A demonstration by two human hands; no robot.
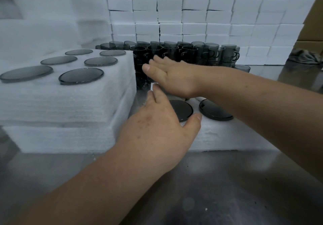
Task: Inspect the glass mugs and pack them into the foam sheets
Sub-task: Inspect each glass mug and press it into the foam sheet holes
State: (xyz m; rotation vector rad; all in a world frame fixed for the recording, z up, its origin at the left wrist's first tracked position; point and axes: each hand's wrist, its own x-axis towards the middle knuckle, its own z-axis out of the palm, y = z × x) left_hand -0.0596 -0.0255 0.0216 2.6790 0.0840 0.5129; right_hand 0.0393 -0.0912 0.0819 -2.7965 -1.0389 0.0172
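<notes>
Steel table (209, 181) — low foam sheet (227, 132) with two dark glass mugs (215, 110) sunk in, round ends showing. Left hand (157, 128) spread on that sheet, right hand (173, 76) flat just above, both holding nothing. Loose mugs (190, 53) stand behind; taller foam stack (70, 105) at left holds six more — foam blocks (192, 14) beyond.

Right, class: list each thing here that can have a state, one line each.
Tall foam block, full: six mugs seated, bases up.
Low foam block, holds mugs: two bases show.
Loose mugs, unpacked, stacked behind.
Left hand, open, over the low block.
Right hand, open, holding nothing.
</notes>
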